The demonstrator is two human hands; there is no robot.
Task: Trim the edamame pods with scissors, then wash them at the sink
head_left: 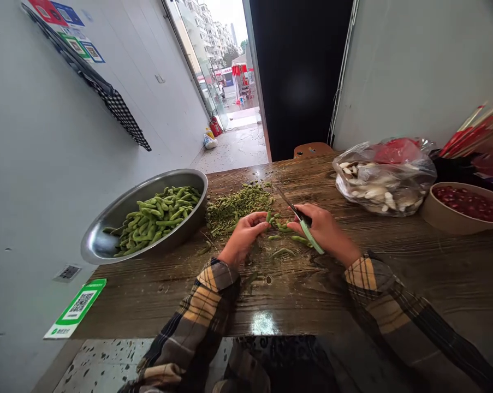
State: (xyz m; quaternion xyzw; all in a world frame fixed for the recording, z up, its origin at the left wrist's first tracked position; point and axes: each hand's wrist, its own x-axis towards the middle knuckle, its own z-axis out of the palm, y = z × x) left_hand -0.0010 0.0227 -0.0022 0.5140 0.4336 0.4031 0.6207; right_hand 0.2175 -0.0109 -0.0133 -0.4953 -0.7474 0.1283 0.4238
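Note:
My left hand (243, 236) rests on the wooden table (271, 295), its fingers pinched on a green bean pod (269, 217). My right hand (326, 229) is closed round the pale green handles of a pair of scissors (299, 215), whose dark blades point away toward the far edge. A few loose pods (284, 251) lie between and just below the hands. Beyond the left hand sits a heap of cut green trimmings (236, 206). A steel bowl (107, 243) at the left holds several whole pods (156, 218).
A plastic bag of mushrooms (383, 177) and a paper bowl of red pieces (461, 210) stand at the right, with red chopsticks (473, 128) behind. A chair back (312, 149) shows past the far edge. A white wall runs along the left; a doorway opens to the street.

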